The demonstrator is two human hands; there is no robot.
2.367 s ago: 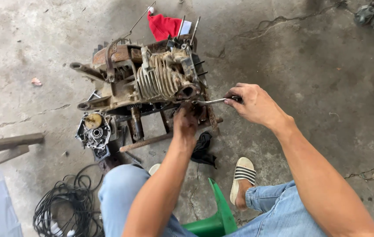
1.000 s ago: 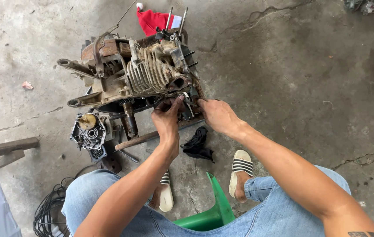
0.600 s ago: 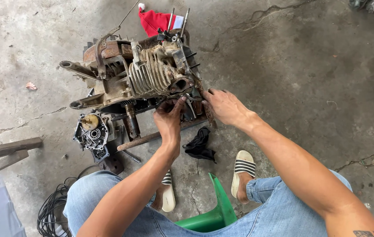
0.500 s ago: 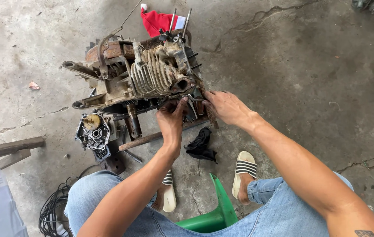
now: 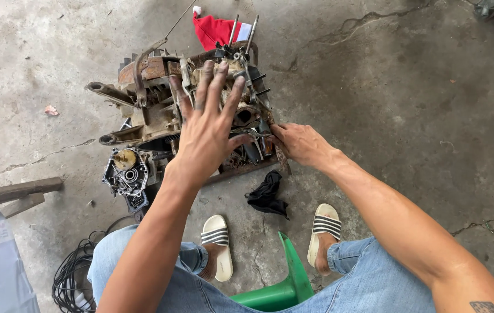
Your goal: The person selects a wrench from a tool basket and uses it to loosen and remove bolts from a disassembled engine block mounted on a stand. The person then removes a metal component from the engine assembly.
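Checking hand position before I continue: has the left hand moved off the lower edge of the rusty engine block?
Yes. The left hand has lifted, fingers spread, up over the rusty engine block, toward the red cloth.

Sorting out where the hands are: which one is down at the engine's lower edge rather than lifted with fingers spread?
The right hand, fingertips at the engine base. The left hand is raised, fingers splayed, grimy.

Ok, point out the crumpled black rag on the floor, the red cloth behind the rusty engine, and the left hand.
crumpled black rag [image 5: 266, 193], head view, middle of the bundle.
red cloth [image 5: 214, 31], head view, its broad red middle.
left hand [image 5: 207, 130], head view, back of the open, raised hand.
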